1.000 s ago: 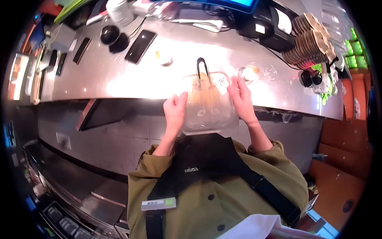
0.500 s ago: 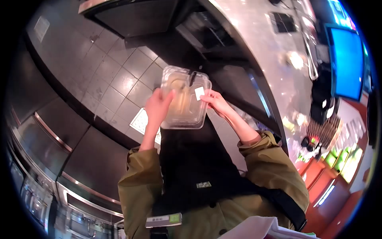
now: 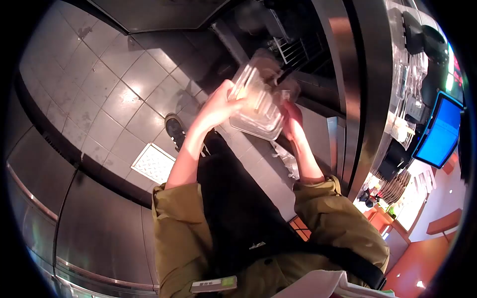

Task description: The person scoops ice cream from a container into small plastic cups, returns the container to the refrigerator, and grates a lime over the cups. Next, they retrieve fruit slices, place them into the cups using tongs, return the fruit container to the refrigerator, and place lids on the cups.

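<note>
A clear plastic food container (image 3: 256,121) is held out over the floor in front of me, tilted and smeared by motion. What lies inside it, if anything, I cannot make out. My left hand (image 3: 217,108) grips its left side, thumb over the top. On the opposite side, my right hand (image 3: 292,121) is closed around the edge, its fingers partly in shadow. A dark open cabinet space with a wire rack (image 3: 300,49) lies just beyond the container.
A metal counter (image 3: 365,94) runs along the right, with a blue-lit screen (image 3: 438,131) and stacked items on it. Steel-fronted cabinets (image 3: 102,218) stand at left. Below are grey floor tiles (image 3: 124,97), a white patterned panel (image 3: 153,163) and my shoe (image 3: 175,130).
Both hands have moved the container up and to the right, towards the dark space under the counter. It is now more tilted and blurred. The white label seen on it earlier is no longer distinct.
</note>
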`<state>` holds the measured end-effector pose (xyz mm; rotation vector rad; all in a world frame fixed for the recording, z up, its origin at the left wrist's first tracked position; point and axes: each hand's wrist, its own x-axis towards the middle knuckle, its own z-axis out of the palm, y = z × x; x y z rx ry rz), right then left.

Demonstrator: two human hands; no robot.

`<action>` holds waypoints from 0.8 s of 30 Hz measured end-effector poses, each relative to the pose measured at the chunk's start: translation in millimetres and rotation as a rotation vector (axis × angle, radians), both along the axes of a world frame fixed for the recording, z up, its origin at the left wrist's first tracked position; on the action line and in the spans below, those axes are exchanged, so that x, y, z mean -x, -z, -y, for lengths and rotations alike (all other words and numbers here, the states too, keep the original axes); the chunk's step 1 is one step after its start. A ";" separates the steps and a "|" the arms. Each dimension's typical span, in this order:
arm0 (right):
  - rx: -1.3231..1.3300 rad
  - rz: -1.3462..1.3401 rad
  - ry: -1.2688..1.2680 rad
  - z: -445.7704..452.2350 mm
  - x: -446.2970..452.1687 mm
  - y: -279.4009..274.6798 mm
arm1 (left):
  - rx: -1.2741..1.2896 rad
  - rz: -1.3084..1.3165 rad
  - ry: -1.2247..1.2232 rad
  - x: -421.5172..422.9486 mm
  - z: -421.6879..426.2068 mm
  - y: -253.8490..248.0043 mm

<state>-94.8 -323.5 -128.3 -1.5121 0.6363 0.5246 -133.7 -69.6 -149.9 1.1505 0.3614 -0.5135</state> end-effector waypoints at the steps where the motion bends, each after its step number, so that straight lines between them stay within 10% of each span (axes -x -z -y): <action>1: -0.023 0.051 0.023 7.8 -3.4 -1.7 | 0.055 0.051 -0.025 -4.8 2.5 3.2; 10: -0.389 0.178 0.469 -22.5 -58.0 -29.5 | 0.206 0.436 -0.456 -90.1 34.8 -41.5; 14: -0.855 0.303 -0.015 17.5 -105.7 0.9 | 0.175 0.229 -0.639 -73.6 52.4 -9.8; 20: -0.279 0.502 0.895 -18.5 -204.5 -14.3 | 0.214 -0.175 -0.689 33.4 68.2 59.4; 24: -0.255 0.475 0.912 -19.3 -262.0 3.9 | 0.146 -0.378 -0.719 104.0 82.6 100.1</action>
